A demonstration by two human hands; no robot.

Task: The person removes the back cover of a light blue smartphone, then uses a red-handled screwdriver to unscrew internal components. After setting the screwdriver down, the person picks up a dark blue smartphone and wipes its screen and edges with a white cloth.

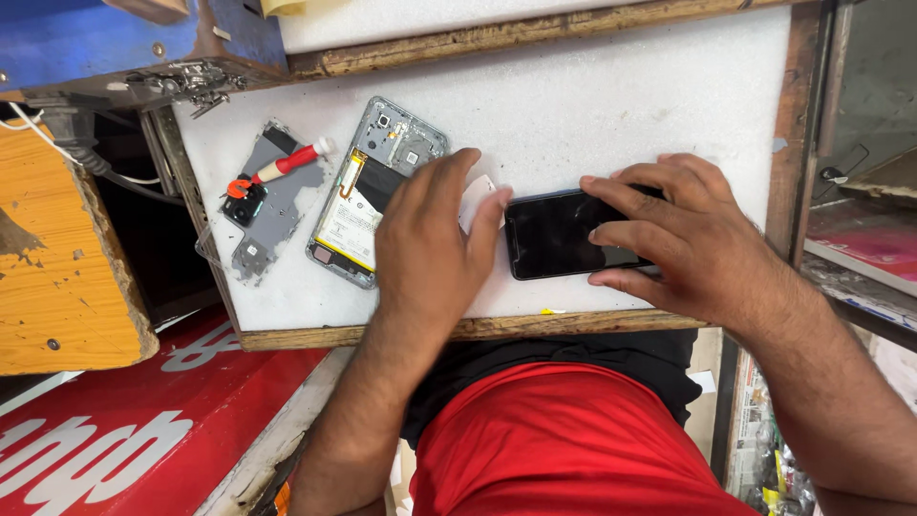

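Two hands met at the dark phone screen (564, 234) lying lengthwise across the white foam board (611, 96): the right hand (693, 234) pressed flat, fingers spread, while the left hand (430, 244) pinched a white wipe (475, 201) at its left end.

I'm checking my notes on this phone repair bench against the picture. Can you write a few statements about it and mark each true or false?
1. The right hand rests its fingers on the dark phone screen. True.
2. The left hand holds the red-handled screwdriver. False: the screwdriver lies on the grey back cover, apart from both hands.
3. The opened phone body shows its battery. True.
4. The work surface is a white foam board. True.
5. The dark phone screen is lit. False: it is black.
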